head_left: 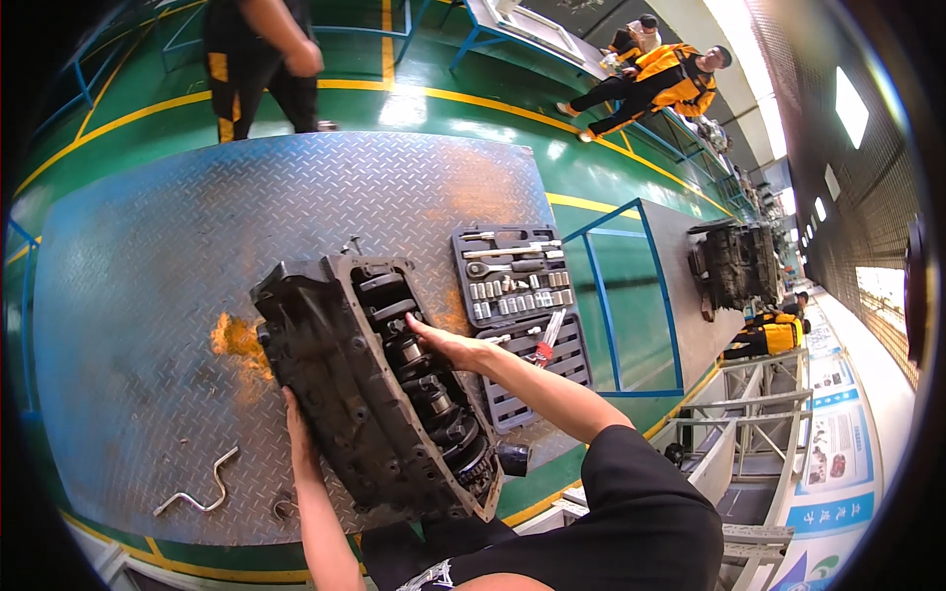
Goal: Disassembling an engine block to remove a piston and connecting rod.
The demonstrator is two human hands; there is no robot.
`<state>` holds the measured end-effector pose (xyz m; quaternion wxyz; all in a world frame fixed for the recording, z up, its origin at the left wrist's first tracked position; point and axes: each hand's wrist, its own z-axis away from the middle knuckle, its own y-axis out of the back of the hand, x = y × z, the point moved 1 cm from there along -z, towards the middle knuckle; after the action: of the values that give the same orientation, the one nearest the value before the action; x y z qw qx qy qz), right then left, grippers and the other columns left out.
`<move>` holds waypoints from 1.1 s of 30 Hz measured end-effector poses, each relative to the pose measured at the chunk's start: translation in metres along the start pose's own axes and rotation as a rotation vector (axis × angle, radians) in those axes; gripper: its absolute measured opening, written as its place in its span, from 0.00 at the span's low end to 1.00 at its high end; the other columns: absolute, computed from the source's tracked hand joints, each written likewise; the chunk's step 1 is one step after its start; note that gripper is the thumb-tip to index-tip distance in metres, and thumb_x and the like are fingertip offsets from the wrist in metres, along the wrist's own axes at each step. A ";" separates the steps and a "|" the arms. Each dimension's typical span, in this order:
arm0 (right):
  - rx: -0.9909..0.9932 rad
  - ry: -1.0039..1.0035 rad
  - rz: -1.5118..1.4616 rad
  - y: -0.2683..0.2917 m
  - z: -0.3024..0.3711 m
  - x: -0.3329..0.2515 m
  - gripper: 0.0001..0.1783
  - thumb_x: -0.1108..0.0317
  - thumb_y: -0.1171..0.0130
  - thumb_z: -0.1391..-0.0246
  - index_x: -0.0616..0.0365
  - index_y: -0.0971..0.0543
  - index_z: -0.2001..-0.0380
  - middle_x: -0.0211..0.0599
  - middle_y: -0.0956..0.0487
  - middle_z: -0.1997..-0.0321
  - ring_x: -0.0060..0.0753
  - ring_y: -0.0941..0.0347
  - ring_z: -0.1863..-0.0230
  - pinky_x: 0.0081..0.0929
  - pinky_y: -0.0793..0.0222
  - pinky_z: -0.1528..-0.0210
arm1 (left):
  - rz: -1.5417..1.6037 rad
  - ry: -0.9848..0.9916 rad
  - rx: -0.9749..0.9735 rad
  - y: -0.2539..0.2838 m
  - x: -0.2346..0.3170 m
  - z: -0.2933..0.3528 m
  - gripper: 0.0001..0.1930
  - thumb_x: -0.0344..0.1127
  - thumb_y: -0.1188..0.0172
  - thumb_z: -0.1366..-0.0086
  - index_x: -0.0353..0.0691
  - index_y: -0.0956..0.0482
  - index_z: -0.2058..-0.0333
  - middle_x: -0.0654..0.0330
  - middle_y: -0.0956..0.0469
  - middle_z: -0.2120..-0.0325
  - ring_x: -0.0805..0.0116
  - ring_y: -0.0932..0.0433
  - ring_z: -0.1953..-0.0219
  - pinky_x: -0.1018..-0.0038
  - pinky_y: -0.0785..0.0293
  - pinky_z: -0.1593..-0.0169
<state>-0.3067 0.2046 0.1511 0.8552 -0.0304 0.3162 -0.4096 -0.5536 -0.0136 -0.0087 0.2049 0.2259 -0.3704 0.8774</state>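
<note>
A dark, greasy engine block [320, 384] lies at a slant on the metal-topped table [148, 295], its open side showing the crankshaft [434, 399]. My left hand [301, 433] presses along the block's left side, with most of its fingers hidden behind the wrist and the casting. On the other side, my right hand [443, 345] grips the block's right rim, the thumb reaching inward by the crankshaft. Just right of that hand is an open socket set [512, 266] with a ratchet and several sockets. A cranked metal bar [219, 483] rests near the table's front left.
Orange rust or powder [236, 340] marks the tabletop left of the block. A black cup-shaped part [513, 457] stands by the block's near right corner. Across the table a person [266, 69] stands; another engine [739, 261] sits on a table at the right.
</note>
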 end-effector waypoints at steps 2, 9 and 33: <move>-0.013 0.002 -0.038 0.000 -0.002 0.001 0.52 0.22 0.60 0.42 0.55 0.35 0.31 0.39 0.30 0.31 0.36 0.33 0.35 0.35 0.39 0.33 | 0.017 0.007 -0.010 0.000 -0.001 -0.001 0.42 0.67 0.54 0.30 0.35 0.39 0.32 0.54 0.31 0.37 0.57 0.29 0.39 0.63 0.32 0.36; 0.054 0.027 -0.050 -0.010 0.006 -0.005 0.49 0.25 0.57 0.40 0.54 0.36 0.31 0.38 0.30 0.32 0.34 0.32 0.36 0.35 0.38 0.33 | 0.044 0.028 -0.039 -0.002 -0.002 -0.001 0.42 0.67 0.56 0.29 0.36 0.38 0.33 0.54 0.30 0.37 0.57 0.28 0.39 0.62 0.31 0.36; 0.119 -0.009 -0.113 0.002 -0.005 0.001 0.45 0.27 0.50 0.43 0.54 0.29 0.38 0.38 0.22 0.42 0.35 0.25 0.45 0.39 0.29 0.40 | -0.059 0.005 0.025 -0.017 0.012 0.011 0.45 0.70 0.54 0.31 0.34 0.41 0.31 0.53 0.32 0.37 0.57 0.29 0.39 0.63 0.31 0.37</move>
<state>-0.3074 0.2068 0.1464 0.8323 0.0010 0.2853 -0.4753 -0.5516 -0.0086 0.0138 0.2290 0.2370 -0.3523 0.8760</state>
